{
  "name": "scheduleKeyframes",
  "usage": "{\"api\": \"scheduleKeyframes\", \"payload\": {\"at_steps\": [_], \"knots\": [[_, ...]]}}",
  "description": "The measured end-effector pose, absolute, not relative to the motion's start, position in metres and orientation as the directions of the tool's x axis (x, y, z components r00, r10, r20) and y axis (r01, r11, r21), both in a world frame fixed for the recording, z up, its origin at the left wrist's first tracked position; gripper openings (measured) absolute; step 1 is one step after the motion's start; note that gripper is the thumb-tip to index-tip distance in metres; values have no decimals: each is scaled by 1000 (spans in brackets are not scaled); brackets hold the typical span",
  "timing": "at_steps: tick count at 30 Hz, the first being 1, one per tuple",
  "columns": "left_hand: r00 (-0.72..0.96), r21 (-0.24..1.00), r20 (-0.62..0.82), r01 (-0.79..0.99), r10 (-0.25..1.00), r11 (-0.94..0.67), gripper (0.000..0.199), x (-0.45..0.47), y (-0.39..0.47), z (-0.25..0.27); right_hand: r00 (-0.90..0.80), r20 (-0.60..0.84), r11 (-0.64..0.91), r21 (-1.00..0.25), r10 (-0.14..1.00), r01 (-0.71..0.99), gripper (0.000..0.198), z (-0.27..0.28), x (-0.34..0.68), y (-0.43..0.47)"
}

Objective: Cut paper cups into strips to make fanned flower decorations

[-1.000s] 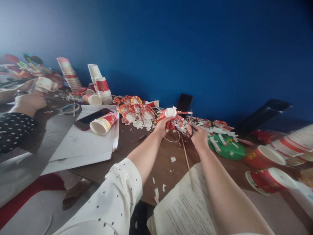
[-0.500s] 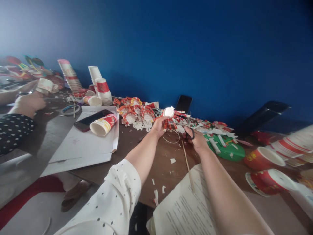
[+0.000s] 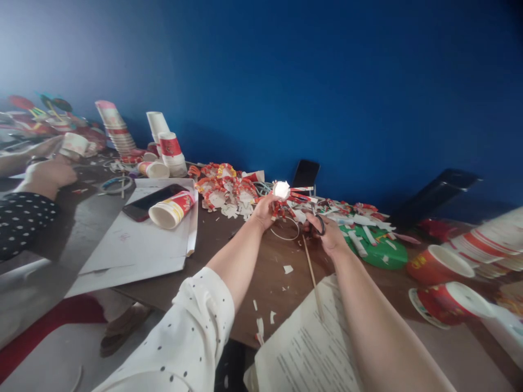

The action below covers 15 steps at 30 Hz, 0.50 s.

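My left hand (image 3: 265, 211) is closed on a paper cup (image 3: 281, 190) cut into narrow red-and-white strips that fan out from its white base. Wrapped round the dark handles of a pair of scissors (image 3: 321, 224) is my right hand (image 3: 332, 235), close to the right of the cut cup. The blades point up toward the strips; whether they touch one is too small to tell. Behind my left hand lies a heap of cut red paper-cup pieces (image 3: 229, 188). A thin stick (image 3: 311, 267) and a pale ring (image 3: 286, 235) rest on the table below my hands.
At left, a co-worker's hand (image 3: 51, 171) is near a white cup (image 3: 74, 146). A white box lid (image 3: 134, 245) bears a phone (image 3: 139, 204) and paper cups (image 3: 167, 213). Scraps cover a green disc (image 3: 379, 253). More cups (image 3: 439, 262) stand right; a printed sheet (image 3: 306, 343) lies in front.
The cut cup has turned slightly in my left hand, and its strips sit differently. My right hand with the scissors has shifted very little. The camera view has moved slightly.
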<state>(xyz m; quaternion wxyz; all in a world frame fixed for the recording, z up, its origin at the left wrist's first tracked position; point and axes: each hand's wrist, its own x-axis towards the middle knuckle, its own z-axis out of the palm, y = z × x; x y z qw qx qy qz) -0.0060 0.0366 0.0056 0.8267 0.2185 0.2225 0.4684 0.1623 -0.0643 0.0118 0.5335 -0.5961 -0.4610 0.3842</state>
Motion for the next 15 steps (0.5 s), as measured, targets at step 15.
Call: {"api": "scheduleKeyframes", "payload": {"at_steps": [15], "knots": [[466,655,-69,-646,882,393,22,-5,40,1,394,105,19,-976,913,216,47,16,162,-64]]}}
